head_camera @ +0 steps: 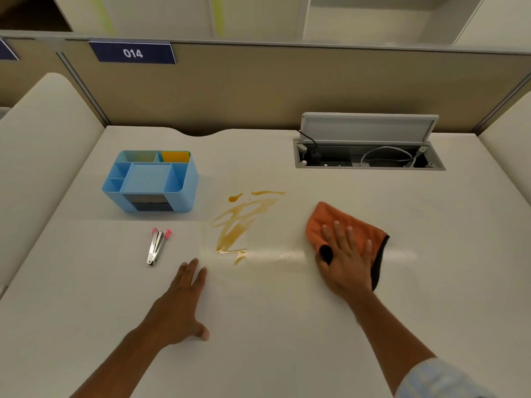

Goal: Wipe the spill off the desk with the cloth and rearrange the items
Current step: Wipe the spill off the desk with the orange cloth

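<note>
An amber-brown spill [240, 222] streaks the middle of the white desk [273, 326]. To its right lies an orange cloth [330, 222] with a dark underside, and my right hand [346, 259] presses flat on it, fingers spread. My left hand [184, 303] rests flat on the desk just below and left of the spill, holding nothing. A silver stapler [157, 246] with pink ends lies left of the spill. Behind it stands a light blue desk organiser [150, 180] with several compartments.
A cable hatch [369, 155] with its lid raised is sunk into the desk at the back right, with wires inside. A beige partition [258, 90] with a blue "014" label [132, 53] runs along the back. Cushioned dividers flank both sides.
</note>
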Demonstrator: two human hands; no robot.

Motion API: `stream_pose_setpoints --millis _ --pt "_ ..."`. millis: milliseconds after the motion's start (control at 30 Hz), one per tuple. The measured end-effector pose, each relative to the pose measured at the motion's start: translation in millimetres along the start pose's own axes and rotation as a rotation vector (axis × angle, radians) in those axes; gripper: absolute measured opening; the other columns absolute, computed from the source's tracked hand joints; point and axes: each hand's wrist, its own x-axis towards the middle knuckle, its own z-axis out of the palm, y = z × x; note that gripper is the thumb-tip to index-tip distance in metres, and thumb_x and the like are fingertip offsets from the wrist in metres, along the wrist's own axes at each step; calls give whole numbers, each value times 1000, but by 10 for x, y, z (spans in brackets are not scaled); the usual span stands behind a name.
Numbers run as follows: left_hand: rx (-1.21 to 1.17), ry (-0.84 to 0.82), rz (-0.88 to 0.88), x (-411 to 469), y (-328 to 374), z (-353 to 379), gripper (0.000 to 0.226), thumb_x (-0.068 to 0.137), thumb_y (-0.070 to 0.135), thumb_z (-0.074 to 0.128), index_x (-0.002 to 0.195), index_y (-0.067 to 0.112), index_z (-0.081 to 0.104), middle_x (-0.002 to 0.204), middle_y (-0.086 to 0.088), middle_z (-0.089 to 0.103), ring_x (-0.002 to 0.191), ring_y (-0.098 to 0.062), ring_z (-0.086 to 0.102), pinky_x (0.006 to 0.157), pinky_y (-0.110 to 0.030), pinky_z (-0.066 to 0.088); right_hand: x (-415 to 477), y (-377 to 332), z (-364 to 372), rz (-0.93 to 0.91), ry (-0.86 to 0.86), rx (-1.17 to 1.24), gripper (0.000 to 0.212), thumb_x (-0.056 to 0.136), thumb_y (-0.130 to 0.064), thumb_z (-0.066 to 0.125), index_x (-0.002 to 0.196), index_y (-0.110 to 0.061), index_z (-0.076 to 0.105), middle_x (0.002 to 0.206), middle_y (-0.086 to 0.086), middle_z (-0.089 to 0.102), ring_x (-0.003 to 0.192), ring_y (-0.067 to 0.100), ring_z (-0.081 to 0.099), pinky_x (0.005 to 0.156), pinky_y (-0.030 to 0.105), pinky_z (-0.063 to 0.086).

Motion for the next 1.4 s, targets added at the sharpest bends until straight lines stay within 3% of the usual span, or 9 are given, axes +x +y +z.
stream_pose_setpoints --millis 233,333,533,667,767,900,1167,1300,1400 --pt "5 0 5 -28 -3 16 147 64 63 86 162 22 -15 164 6 -37 156 -17 -24 121 -37 35 -294 41 119 201 45 74 79 92 -57 19 160 -34 -15 175 2 -3 161 30 -4 126 62 -6" --pt "-1 -2 15 -18 23 30 146 64 64 86 162 21 -14 165 4 -35 156 -19 -24 123 -38 32 -465 -241 233 182 40 72 82 91 -58 20 163 -29 -7 175 7 -1 160 36 -3 125 64 -4" --pt "2 4 20 -73 -94 -2 148 63 71 82 162 15 -13 167 0 -30 157 -21 -20 129 -36 13 -599 -1231 310 -42 -8 91 83 91 -58 31 165 -23 18 173 11 10 159 42 4 125 67 5" --pt "18 -4 12 -137 -236 -48 147 64 71 82 161 18 -15 167 -1 -31 158 -23 -19 130 -37 10 -891 -1545 428 -260 -17 66 82 95 -58 37 166 -28 10 175 6 1 160 39 -3 124 65 2" --pt "1 -5 -11 -150 -244 -59 149 60 69 85 162 24 -13 166 -2 -33 157 -28 -19 127 -41 17 -1139 -1407 448 -378 -34 48 85 95 -58 41 166 -32 2 175 0 -6 160 35 -7 123 64 3" --pt "16 -17 5 -105 -225 -103 153 57 71 85 162 21 -14 166 -4 -33 157 -28 -21 128 -41 15 -1383 -1060 440 -401 -36 42 90 89 -57 50 165 -36 8 175 -4 0 161 31 0 121 62 7" --pt "11 -29 32 125 -154 -195 152 58 70 85 162 20 -14 168 -2 -29 158 -24 -18 128 -39 18 -1059 -76 200 -118 7 22 79 89 -52 44 163 -35 25 173 -5 15 160 31 14 123 65 19" --pt "51 -49 40 134 -193 -167 154 59 72 83 161 16 -18 167 -3 -32 157 -24 -21 130 -39 8 -486 150 56 97 -15 4 79 91 -62 15 164 -38 -2 175 -5 -6 161 27 -6 127 56 -7" --pt "56 -55 44 147 -198 -145 155 58 72 83 160 16 -20 164 -2 -37 155 -24 -26 128 -38 10 -68 108 1 116 -16 32 76 94 -62 9 153 -40 -34 174 1 -15 160 31 -13 127 57 -10"
